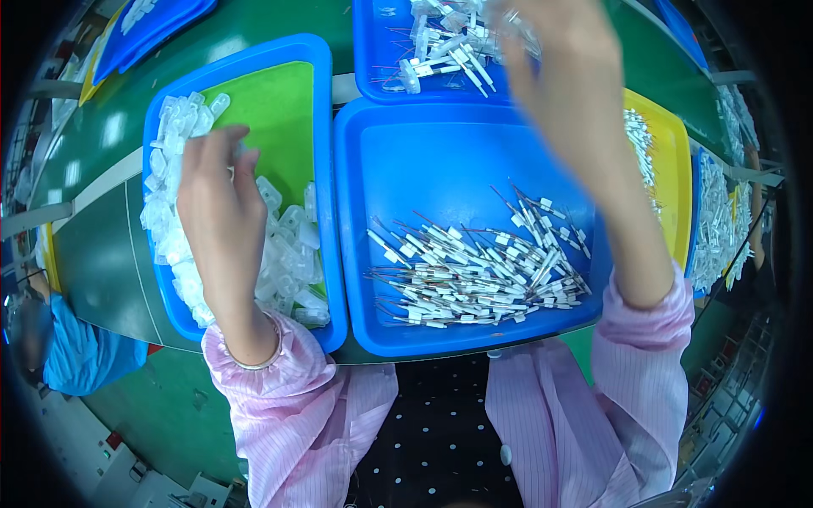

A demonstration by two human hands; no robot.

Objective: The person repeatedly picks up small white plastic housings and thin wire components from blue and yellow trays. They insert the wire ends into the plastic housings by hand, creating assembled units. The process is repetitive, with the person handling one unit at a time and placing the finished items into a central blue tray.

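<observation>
Head view: green worktop [110, 271] under everything, stretching out past the fingers of both hands. Central blue tray [432, 169]: right of the left fingers, nearer the body than the right ones. Left blue tray [324, 212], with a lime-green liner [275, 102], directly below the left fingers. Far blue tray [364, 51] below and left of the right fingers, its far side cut off. Yellow tray [676, 169] to the right of the right fingers and closer to the body.

Left hand [216, 190]: thumb and forefinger a narrow gap apart, pointing away from the body; cannot tell whether anything is pinched there. Right hand [563, 68]: blurred, fingertips near the upper edge; spread or grip cannot be told.

Clear plastic housings [284, 245] heaped left of the left fingers and on their body side. Assembled housings with white leads [449, 55] just left of the right fingers. White-sleeved wire-lead parts [483, 279] piled between the hands, body-side of all fingers (leads pointing many ways, some crossed).

Risks, as I judge them: crossed leads could snag, so one part lifted might drag neighbours or bend a wire. Housings look slick and lie heaped to the rim; a careless sweep of the left fingers could spill some. A low right wrist might brush the pile's upright leads.
</observation>
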